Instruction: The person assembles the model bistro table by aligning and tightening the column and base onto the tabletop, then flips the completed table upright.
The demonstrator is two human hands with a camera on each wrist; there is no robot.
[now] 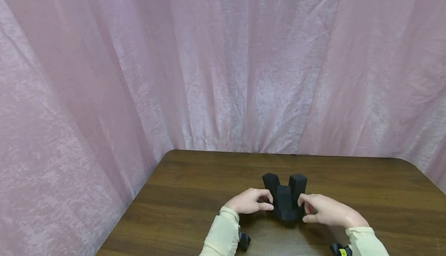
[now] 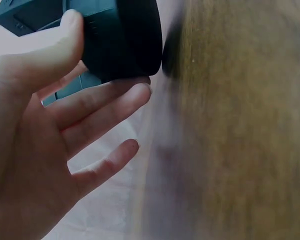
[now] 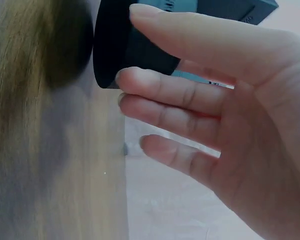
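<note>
A black stand (image 1: 285, 205) with a rounded base and several upright blocks is on the table, between the two hands. From its left side, my left hand (image 1: 250, 201) holds it, the thumb in front and the index finger behind. My right hand (image 1: 327, 209) grips the opposite side in much the same way. In the left wrist view the thumb lies against the dark body (image 2: 110, 40), with the other fingers stretched along its far side. The right wrist view has the thumb across the base (image 3: 135, 55), the remaining fingers extended beside it. Its base is close over the tabletop.
The brown wooden table (image 1: 195, 194) has rounded far corners. Pink curtains (image 1: 223, 74) hang behind its far edge and along the left. A dark wrist device (image 1: 244, 241) sits at the left sleeve, another (image 1: 339, 249) at the right.
</note>
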